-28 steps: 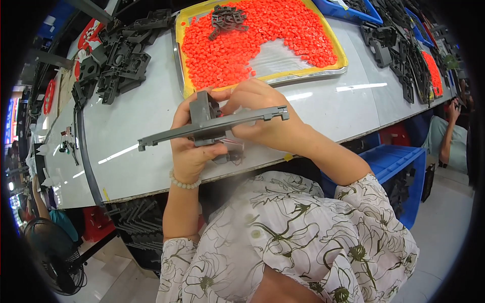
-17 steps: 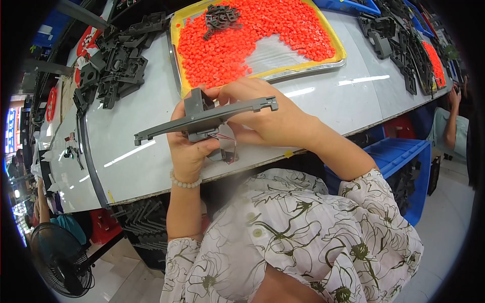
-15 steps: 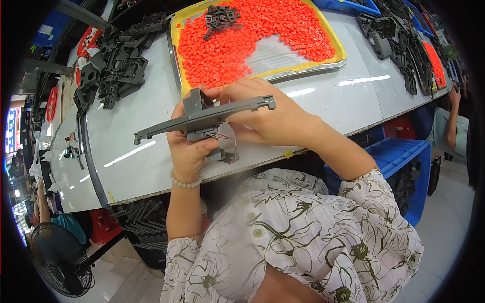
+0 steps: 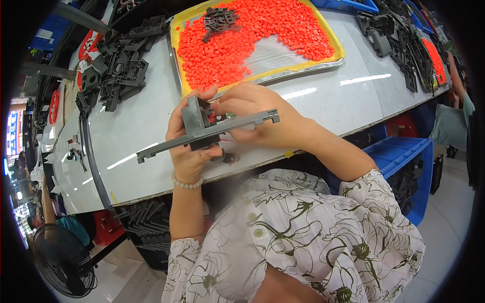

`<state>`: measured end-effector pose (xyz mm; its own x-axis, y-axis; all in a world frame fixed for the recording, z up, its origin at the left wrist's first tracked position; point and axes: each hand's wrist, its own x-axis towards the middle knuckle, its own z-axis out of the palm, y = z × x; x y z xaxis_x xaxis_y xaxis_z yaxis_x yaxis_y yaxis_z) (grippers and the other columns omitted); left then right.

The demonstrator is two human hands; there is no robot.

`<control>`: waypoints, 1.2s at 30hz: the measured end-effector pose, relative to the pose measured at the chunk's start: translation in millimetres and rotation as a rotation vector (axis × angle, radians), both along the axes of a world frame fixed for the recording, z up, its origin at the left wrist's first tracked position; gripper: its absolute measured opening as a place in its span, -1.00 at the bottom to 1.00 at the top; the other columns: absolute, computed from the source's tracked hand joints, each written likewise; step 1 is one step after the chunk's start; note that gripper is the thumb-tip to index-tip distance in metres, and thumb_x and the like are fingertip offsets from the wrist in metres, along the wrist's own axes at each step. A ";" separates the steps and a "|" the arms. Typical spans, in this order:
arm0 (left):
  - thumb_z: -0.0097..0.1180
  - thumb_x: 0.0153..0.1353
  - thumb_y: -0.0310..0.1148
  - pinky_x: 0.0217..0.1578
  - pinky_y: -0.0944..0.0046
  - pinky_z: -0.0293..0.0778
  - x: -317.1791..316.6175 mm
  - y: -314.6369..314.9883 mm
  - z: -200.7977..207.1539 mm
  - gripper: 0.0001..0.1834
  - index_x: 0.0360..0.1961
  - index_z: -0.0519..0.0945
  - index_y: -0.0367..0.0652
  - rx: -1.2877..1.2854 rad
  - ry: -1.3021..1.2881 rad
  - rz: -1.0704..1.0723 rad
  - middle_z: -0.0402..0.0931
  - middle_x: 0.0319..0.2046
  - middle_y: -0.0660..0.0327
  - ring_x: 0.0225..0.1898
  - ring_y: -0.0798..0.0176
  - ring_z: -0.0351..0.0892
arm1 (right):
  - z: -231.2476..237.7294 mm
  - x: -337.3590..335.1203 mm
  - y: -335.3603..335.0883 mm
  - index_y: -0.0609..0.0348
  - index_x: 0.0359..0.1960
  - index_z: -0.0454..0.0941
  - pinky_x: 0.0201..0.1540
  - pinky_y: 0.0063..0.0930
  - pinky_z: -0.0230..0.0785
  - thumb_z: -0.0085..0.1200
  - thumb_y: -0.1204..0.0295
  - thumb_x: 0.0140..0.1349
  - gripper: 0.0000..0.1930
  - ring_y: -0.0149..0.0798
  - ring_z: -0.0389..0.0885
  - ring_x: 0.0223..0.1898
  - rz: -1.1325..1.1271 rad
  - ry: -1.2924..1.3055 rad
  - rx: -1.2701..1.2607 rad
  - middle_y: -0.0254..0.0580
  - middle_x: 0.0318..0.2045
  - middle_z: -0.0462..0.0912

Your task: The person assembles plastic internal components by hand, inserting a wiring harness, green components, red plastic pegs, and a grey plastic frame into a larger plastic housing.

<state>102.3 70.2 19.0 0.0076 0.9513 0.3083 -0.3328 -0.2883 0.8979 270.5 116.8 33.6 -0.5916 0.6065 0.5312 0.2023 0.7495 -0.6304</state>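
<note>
A dark grey plastic part with a long, thin notched bar (image 4: 237, 122) and a boxy block (image 4: 194, 115) is held over the table edge. My left hand (image 4: 184, 156) is wrapped round its block side, thumb below. My right hand (image 4: 262, 113) is closed at the inner side of the block, fingertips bent against the part. A bit of red shows by those fingertips, but what they pinch is mostly hidden. Thin wires (image 4: 231, 146) hang under the bar, beside a small dark piece at the table edge.
Ahead, a yellow-rimmed tray (image 4: 303, 64) holds many small red caps (image 4: 217, 60) and a cluster of dark parts (image 4: 220, 21). Dark plastic parts (image 4: 124, 70) are piled at left, and more (image 4: 391, 45) at right. A blue crate (image 4: 399, 151) stands below the table's right side; a fan (image 4: 63, 260) is lower left.
The grey part has tipped in my left hand, so its block shows more and its underside less. Red now shows near my right fingertips, which remain at the part.
</note>
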 end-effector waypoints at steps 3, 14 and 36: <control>0.48 -0.39 -0.09 0.03 0.13 0.41 -1.0 1.0 -1.1 0.04 0.13 0.23 -0.34 -0.001 -0.013 0.023 0.32 0.06 -0.11 0.02 0.12 0.43 | 0.6 3.4 -0.3 0.23 -0.31 0.50 -0.14 -0.30 0.37 0.15 0.54 -0.21 -0.69 -0.07 0.51 -0.21 0.029 0.047 -0.047 -0.09 -0.30 0.53; 0.50 -0.42 -0.13 0.08 0.09 0.37 3.2 0.8 0.5 0.06 0.14 0.22 -0.33 0.021 -0.021 0.032 0.31 0.05 -0.14 0.09 0.06 0.36 | -7.0 -0.4 -1.3 0.21 -0.28 0.47 -0.17 -0.32 0.35 0.14 0.52 -0.17 -0.69 -0.11 0.49 -0.23 0.015 0.090 -0.148 -0.16 -0.34 0.51; 0.46 -0.36 -0.06 0.06 0.10 0.37 3.3 2.0 -0.7 0.04 0.14 0.21 -0.30 0.014 0.040 0.028 0.33 0.04 -0.14 0.06 0.06 0.38 | -13.0 -9.7 -3.6 0.17 -0.47 0.53 -0.22 -0.39 0.40 0.10 0.53 -0.21 -0.83 -0.17 0.54 -0.29 -0.146 0.097 -0.038 -0.23 -0.37 0.58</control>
<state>105.6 72.2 18.3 -0.0060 0.9468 0.3216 -0.2885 -0.3096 0.9061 260.8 113.2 20.6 -0.4430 0.7030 0.5564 0.2443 0.6918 -0.6796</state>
